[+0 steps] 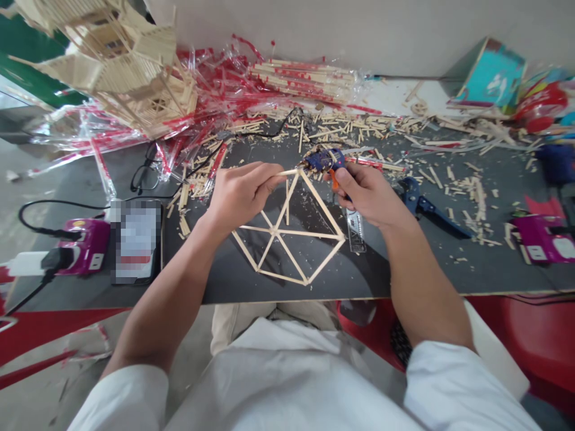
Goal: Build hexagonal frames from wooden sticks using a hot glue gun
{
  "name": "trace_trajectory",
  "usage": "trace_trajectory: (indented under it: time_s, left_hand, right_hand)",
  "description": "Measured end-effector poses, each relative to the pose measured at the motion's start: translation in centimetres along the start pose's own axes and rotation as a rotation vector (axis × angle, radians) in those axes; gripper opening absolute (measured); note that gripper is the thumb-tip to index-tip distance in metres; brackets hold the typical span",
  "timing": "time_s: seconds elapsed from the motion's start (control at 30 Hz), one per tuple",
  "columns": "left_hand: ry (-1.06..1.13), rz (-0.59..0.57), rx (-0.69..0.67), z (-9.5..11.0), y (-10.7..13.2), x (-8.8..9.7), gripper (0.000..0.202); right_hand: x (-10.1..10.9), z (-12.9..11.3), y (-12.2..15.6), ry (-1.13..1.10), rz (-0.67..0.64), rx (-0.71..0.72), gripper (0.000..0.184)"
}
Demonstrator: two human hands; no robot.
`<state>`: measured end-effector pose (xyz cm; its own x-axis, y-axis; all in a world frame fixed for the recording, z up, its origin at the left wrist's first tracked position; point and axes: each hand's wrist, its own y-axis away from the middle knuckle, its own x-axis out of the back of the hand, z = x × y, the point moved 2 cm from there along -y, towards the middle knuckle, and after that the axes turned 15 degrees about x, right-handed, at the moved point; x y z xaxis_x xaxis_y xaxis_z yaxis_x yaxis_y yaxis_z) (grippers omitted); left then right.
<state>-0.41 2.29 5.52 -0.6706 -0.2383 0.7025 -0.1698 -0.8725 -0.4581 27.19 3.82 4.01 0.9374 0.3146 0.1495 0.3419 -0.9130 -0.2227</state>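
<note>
White shirt (278, 377) is fronting likely light, brittle stick frame (274, 231), best held mid-stick, left hand (245, 191) pinching far-corner stick (290, 173), right hand (363, 194) clasping glue gun (324, 160).

On my feed the stick frame (274, 230) looks like bare, pale wood, unvarnished and matt. I read the glue gun (324, 160) as blue plastic with an orange plastic trigger (335, 180). The dark tabletop (363, 275) looks smooth and mostly matt. I see thin, glossy clear-and-red plastic wrappers (224, 81), a transparent plastic ruler (356, 232), shiny purple plastic on the socket block (92, 239), and soft, matt white cloth in the shirt (291, 383).
</note>
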Motion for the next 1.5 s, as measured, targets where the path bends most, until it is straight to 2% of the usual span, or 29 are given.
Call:
trace_trajectory:
  time_s: [0.27, 0.63, 1.17, 1.5]
  left_hand:
    - [-0.013, -0.016, 0.019, 0.09, 0.0, 0.13, 0.045]
    - [0.055, 0.107, -0.149, -0.22, -0.18, -0.16, 0.03]
    - [0.024, 0.117, -0.149, -0.15, -0.15, -0.23, 0.031]
    - [0.041, 0.23, -0.164, -0.6, -0.34, 0.4, 0.023]
  right_hand:
    - [0.04, 0.02, 0.08, -0.008, -0.005, -0.015, 0.056]
    - [0.36, 0.41, 0.06, -0.048, -0.024, 0.019, 0.052]
    - [0.52, 0.43, 0.03, -0.069, -0.01, -0.022, 0.052]
    - [0.7, -0.12, 0.01, -0.082, -0.017, 0.011, 0.053]
